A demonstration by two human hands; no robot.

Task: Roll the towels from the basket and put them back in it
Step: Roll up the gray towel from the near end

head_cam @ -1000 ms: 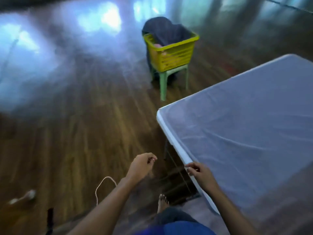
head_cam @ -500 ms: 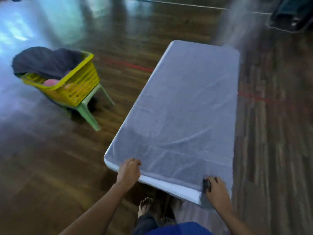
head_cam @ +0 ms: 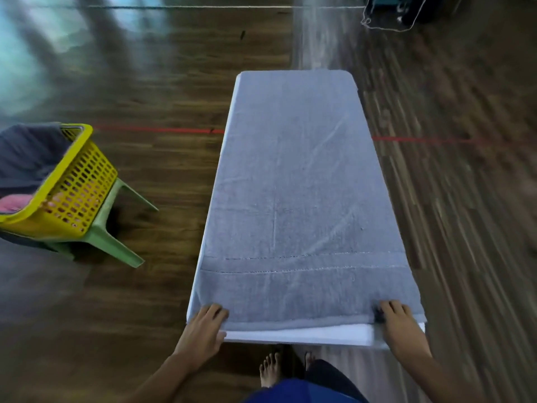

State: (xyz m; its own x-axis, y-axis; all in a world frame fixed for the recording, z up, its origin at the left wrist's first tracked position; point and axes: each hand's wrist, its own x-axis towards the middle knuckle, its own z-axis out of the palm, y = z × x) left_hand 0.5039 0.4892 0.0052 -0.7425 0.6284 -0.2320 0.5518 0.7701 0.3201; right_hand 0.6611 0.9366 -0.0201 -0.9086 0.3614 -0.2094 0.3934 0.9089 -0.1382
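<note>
A grey towel lies spread flat along the full length of a narrow white table. My left hand holds its near left corner, fingers on top and thumb at the table edge. At the near right corner my right hand holds the towel beside a small dark label. To the left, a yellow basket holds a dark towel that hangs over its rim and a pink towel.
The basket sits tilted on a green plastic stool on the wooden floor. My bare feet stand under the table's near end. A dark bag and a loose cable lie on the floor at the far right.
My view has swung from the basket to the table's short end. Both hands moved to the towel's near corners, and the towel now lies straight in front of me.
</note>
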